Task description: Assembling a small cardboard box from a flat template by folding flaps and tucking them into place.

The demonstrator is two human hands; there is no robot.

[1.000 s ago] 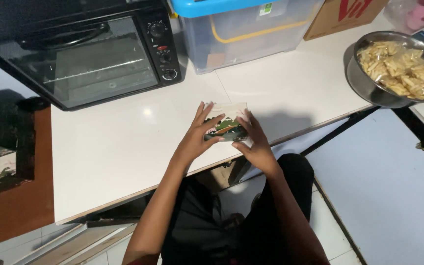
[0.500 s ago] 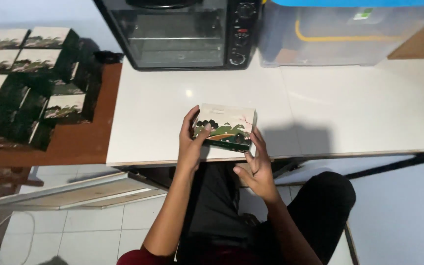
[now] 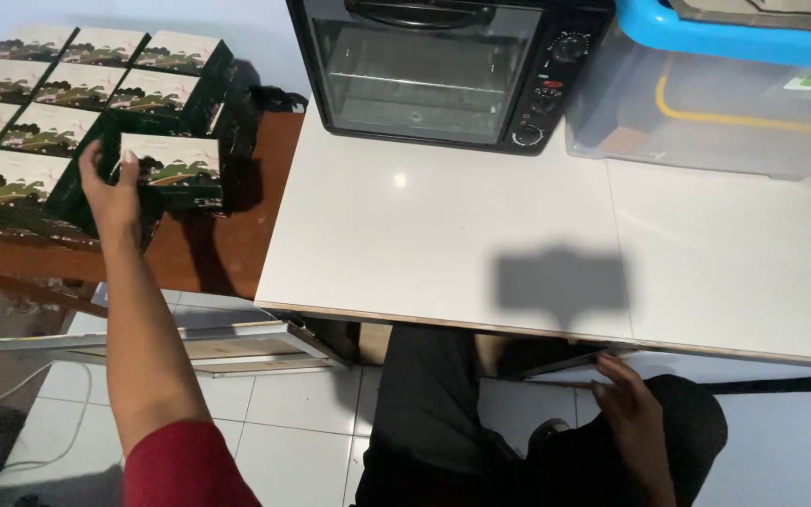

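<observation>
Moved left off the white counter (image 3: 443, 235), the left hand (image 3: 110, 192), arm outstretched, grips a box (image 3: 173, 169) beside the stacked boxes (image 3: 39, 103); the right hand (image 3: 633, 413) rests open-fingered below the counter.

Box (image 3: 173, 167): flat, rectangular, dark green sides, cream lid printed with green hills. I grip its left edge in my left hand (image 3: 110, 192). It sits lid-up at 10 o'clock, against the stacked matching boxes (image 3: 58, 103) on the brown table (image 3: 237, 244).
</observation>
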